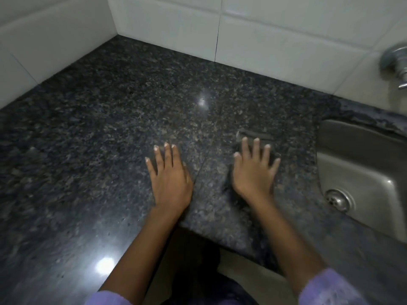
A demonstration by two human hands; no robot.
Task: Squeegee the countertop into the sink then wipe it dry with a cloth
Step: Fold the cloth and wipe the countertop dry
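Note:
A dark speckled granite countertop (123,102) fills the view. My left hand (169,175) lies flat on it with the fingers spread and holds nothing. To its right, my right hand (253,172) presses with straight, spread fingers on a dark cloth (257,135). The cloth is blurred and nearly the colour of the stone; its edges show beyond my fingertips and beside my palm. The steel sink (361,164) sits just right of that hand, set into the counter. No squeegee is in view.
White wall tiles (264,29) border the counter at the back and left. A chrome tap (394,62) juts from the wall above the sink. The sink drain (338,200) is near the front. The counter's front edge has a notch where I stand.

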